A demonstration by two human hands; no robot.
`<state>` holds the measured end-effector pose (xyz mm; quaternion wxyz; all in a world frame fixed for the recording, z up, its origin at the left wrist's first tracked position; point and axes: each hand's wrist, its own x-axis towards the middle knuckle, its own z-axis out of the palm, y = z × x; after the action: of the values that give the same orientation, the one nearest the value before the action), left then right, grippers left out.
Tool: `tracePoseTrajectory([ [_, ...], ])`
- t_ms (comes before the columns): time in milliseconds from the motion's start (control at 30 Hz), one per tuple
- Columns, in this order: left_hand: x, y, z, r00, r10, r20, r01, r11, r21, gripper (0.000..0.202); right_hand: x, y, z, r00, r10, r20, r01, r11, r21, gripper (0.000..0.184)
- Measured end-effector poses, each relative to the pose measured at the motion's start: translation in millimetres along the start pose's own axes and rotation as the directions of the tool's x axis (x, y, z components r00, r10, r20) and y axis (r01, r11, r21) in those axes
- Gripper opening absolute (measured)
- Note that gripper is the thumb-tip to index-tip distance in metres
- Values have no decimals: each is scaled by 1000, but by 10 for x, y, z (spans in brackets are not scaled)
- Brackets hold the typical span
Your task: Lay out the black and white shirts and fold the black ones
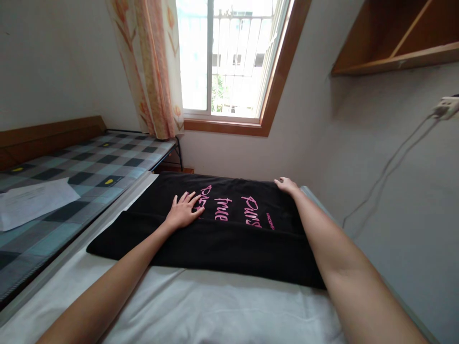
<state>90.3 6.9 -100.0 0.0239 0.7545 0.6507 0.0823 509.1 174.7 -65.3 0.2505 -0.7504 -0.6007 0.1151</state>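
A black T-shirt point(229, 248) with pink lettering lies spread over the white sheet, its near side folded over in a long strip that covers part of the print. Fingers spread, my left hand point(183, 211) rests flat on the shirt beside the letters. At the far right corner, my right hand point(286, 185) has its fingers closed on the fabric's edge. The fingertips there are small and partly hidden.
The white sheet point(215, 306) covers the bed under the shirt. To the left, another bed with a checked mat point(82, 157) holds some papers point(39, 198). A curtain point(154, 71), a window, a wall shelf point(398, 59) and a socket with cords point(446, 107) surround the spot.
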Motion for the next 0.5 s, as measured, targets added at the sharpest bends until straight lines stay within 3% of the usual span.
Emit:
tracePoseTrajectory([
  [200,-17,29,-11,1000,-1,-31,0,1000,-22,63,102,-5,129,999,-36,-38,40,994,105,40],
  [500,-20,20,9,998,2,-55,-4,999,-34,62,310,-69,117,989,45,-144,-9,971,238,40],
])
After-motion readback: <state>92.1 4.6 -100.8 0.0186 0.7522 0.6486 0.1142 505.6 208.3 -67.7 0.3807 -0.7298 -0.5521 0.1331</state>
